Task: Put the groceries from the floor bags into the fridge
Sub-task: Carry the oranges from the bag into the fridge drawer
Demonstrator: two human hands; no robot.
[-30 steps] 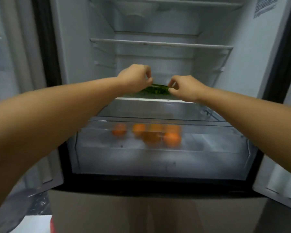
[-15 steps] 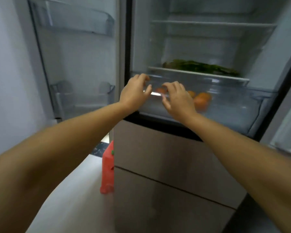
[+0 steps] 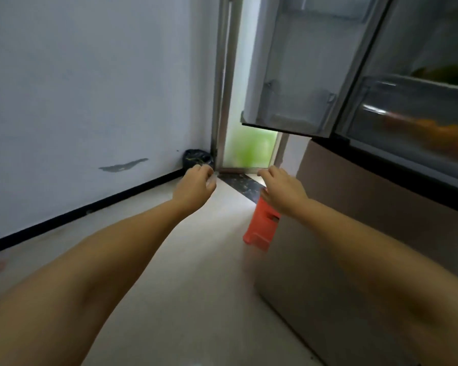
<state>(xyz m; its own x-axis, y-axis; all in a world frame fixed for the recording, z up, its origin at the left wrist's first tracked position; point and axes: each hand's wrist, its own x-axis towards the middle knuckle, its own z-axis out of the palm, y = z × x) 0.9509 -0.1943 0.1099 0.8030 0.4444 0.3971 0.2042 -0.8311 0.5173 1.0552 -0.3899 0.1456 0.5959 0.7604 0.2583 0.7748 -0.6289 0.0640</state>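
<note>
- Head view: the left hand (image 3: 193, 184) and the right hand (image 3: 283, 188) both reach out in front over the floor (image 3: 185, 273), well apart from each other and clear of the fridge (image 3: 407, 107).
- Both hands look empty; the fingers are loosely curled and relaxed, grasping nothing that shows.
- The fridge stands at the right with its door (image 3: 299, 75) swung wide. Oranges (image 3: 439, 133) lie in the clear drawer (image 3: 397, 114), and something green (image 3: 444, 73) sits on the shelf above it, blurred.
- A dark bag (image 3: 197, 157) sits on the floor in the corner by the wall (image 3: 90, 88), beyond the left hand. A red stool (image 3: 262, 223) stands against the fridge's lower front, partly behind the right hand.
- In my judgement the step in hand is the trip away from the fridge toward the floor to fetch more groceries; some are stored, so the task is partly done.
- The next move likely calls for bending low toward the dark bag, if that is a grocery bag, which I cannot tell, and taking out one item.
- The open door overhangs that path, so the head and arms should keep below its lower edge.
</note>
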